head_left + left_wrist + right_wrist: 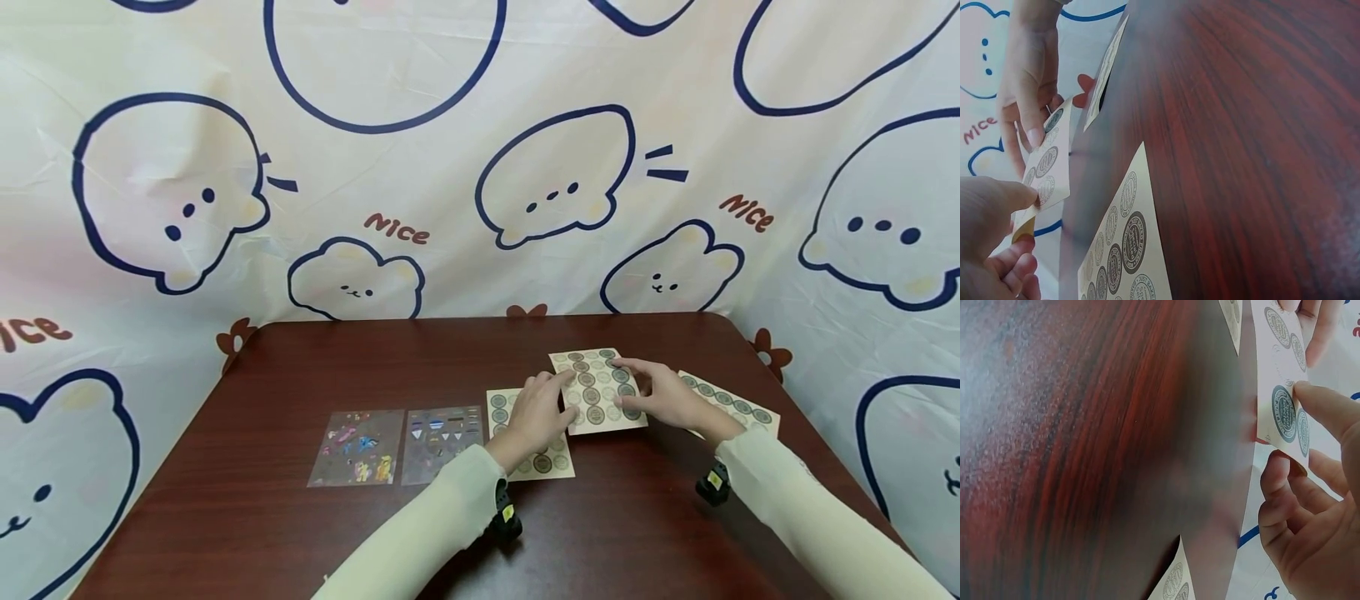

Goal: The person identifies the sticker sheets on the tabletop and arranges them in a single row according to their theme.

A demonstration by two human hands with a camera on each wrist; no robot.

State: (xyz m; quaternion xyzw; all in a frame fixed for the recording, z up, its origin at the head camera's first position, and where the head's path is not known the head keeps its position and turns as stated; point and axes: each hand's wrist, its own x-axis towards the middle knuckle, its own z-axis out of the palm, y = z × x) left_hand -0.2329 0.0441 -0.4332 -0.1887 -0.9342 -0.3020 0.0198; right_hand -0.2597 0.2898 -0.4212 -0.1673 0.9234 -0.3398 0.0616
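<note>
A cream sticker sheet (pixel 597 392) printed with rows of round seals is held up off the table between both hands. My left hand (pixel 536 412) pinches its left edge, thumb on the printed face and fingers behind, as the left wrist view shows. On the opposite edge my right hand (pixel 660 396) pinches the same sheet, with the thumb in front and curled fingers (pixel 1275 481) at the back. Under the left forearm lies a second cream sticker sheet (pixel 551 462), partly covered by the hand. A third one (pixel 738 408) lies beyond the right wrist, also partly hidden.
Two clear sticker sheets lie side by side at the left: one with colourful figures (pixel 356 448), the other with small flag-like shapes (pixel 442 433). The dark red wooden table (pixel 247 517) meets a patterned cloth (pixel 450 183) at its back and sides.
</note>
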